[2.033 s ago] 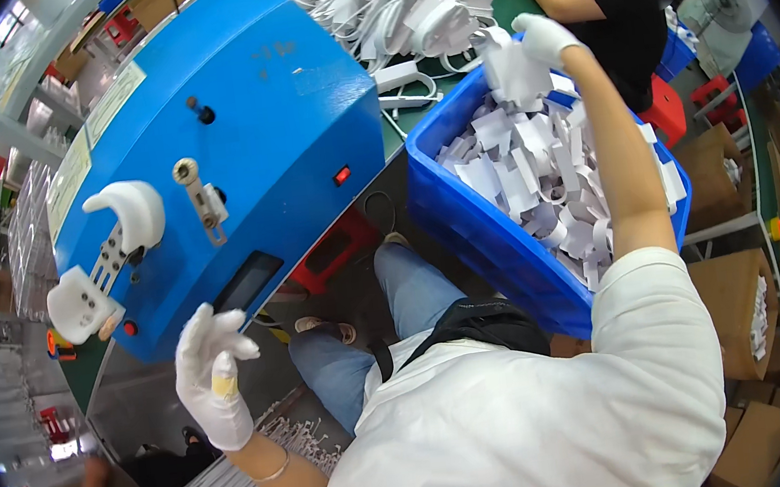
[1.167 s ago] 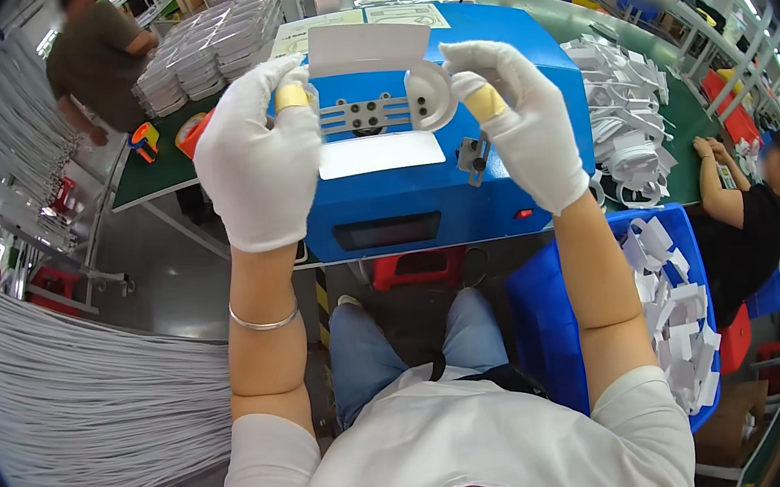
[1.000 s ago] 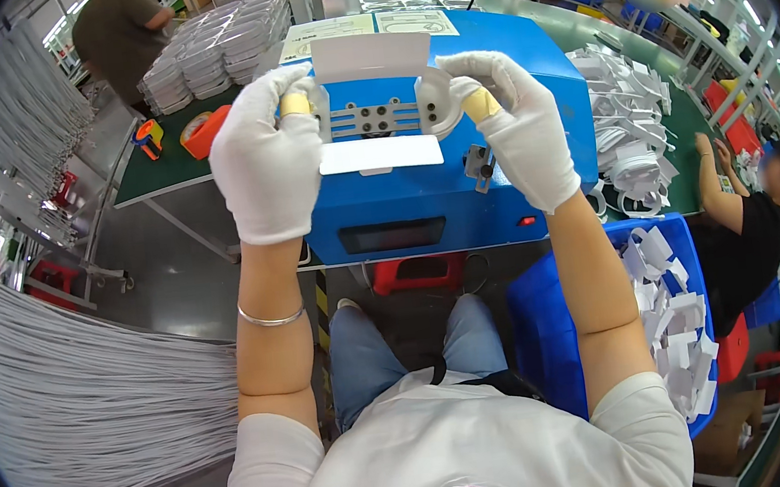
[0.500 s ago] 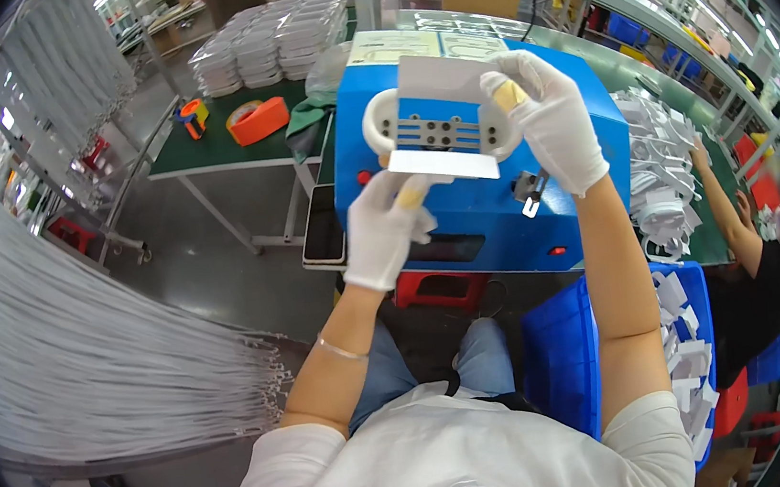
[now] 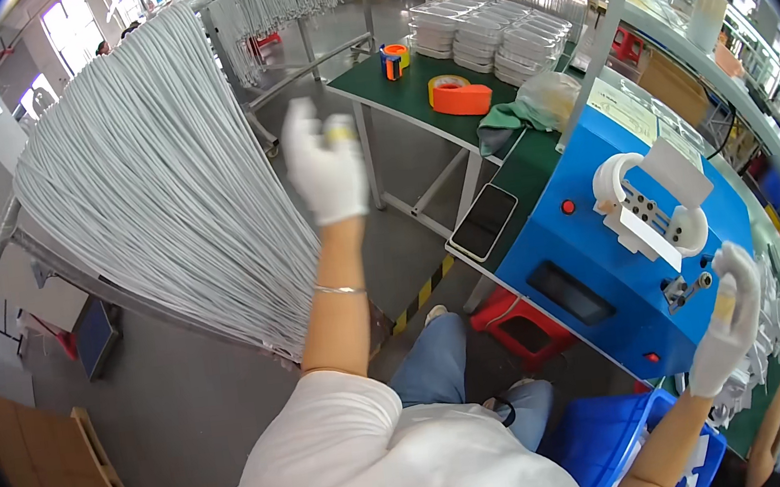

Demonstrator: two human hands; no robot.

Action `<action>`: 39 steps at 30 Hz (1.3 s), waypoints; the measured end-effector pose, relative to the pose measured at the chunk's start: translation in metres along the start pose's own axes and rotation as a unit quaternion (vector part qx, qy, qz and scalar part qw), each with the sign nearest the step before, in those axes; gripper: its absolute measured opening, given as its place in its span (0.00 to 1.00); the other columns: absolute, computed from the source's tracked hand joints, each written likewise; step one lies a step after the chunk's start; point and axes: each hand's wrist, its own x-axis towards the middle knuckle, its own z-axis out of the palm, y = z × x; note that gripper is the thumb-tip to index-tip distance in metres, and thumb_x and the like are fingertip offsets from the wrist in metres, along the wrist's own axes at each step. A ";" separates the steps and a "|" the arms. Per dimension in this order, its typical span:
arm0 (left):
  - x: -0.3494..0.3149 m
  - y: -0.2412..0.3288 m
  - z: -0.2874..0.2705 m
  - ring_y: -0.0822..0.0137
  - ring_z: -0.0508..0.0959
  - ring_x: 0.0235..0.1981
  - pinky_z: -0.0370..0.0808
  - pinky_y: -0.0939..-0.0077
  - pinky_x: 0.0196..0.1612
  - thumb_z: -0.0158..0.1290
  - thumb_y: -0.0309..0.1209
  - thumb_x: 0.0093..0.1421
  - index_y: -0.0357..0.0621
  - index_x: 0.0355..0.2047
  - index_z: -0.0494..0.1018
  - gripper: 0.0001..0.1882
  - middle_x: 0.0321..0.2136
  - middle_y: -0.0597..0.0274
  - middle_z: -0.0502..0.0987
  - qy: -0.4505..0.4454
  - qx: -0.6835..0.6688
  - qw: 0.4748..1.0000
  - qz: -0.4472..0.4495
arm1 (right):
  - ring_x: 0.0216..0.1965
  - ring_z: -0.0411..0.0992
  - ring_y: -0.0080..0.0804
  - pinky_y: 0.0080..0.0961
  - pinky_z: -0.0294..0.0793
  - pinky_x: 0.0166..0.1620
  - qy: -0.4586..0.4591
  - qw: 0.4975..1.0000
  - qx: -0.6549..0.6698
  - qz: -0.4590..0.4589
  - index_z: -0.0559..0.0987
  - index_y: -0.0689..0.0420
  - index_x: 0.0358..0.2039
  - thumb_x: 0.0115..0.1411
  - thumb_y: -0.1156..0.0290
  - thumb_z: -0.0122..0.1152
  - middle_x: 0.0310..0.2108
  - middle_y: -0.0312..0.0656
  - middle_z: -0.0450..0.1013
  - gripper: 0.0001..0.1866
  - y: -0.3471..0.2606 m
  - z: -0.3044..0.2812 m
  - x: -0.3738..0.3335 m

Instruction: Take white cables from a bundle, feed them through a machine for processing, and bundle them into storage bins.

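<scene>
My left hand [image 5: 329,169], in a white glove with a yellow patch on one finger, is raised beside the rack of long white cables [image 5: 169,163]. Its fingers are apart, slightly blurred, and touch no cable. At the right edge of the blue machine [image 5: 543,236], my gloved right hand [image 5: 728,325] is open with curved fingers and holds nothing I can see. It is closest to a small metal clamp [image 5: 684,290] on the machine's front. A white curved plastic part with flat flaps [image 5: 643,229] sits on the metal fixture atop the machine.
A green table [image 5: 382,86] bears orange tape [image 5: 462,99], stacked clear trays [image 5: 500,24], a cloth [image 5: 506,124] and a phone [image 5: 484,221]. Below are a red stool [image 5: 525,334] and a blue bin [image 5: 595,441] of white parts. Another person's arm [image 5: 778,401] is at far right.
My view has swung left. My left hand has left the white part and moved toward the cables. My right hand has come away from the part to the machine's right side.
</scene>
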 end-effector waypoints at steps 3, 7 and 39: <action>0.068 -0.031 -0.032 0.54 0.73 0.51 0.66 0.70 0.54 0.54 0.33 0.58 0.33 0.56 0.62 0.28 0.51 0.45 0.71 0.082 0.103 0.991 0.036 | 0.44 0.69 0.29 0.25 0.67 0.51 -0.047 0.999 0.022 0.006 0.74 0.64 0.44 0.60 0.78 0.49 0.46 0.44 0.69 0.12 0.000 -0.006 -0.015; 0.117 -0.056 -0.032 0.57 0.74 0.48 0.67 0.72 0.52 0.54 0.35 0.58 0.31 0.55 0.62 0.28 0.48 0.46 0.74 0.058 0.207 0.976 -0.028 | 0.42 0.69 0.27 0.23 0.67 0.49 -0.049 0.998 0.046 0.008 0.75 0.64 0.43 0.63 0.73 0.50 0.45 0.43 0.70 0.11 -0.003 0.000 -0.020; -0.120 0.131 0.015 0.75 0.57 0.07 0.53 0.80 0.09 0.48 0.20 0.50 0.34 0.17 0.68 0.06 0.08 0.65 0.62 -0.561 -0.625 0.506 -0.198 | 0.07 0.47 0.15 0.15 0.48 0.12 -0.152 0.741 0.585 0.292 0.71 0.67 0.49 0.67 0.53 0.41 0.09 0.28 0.54 0.27 0.064 -0.100 -0.094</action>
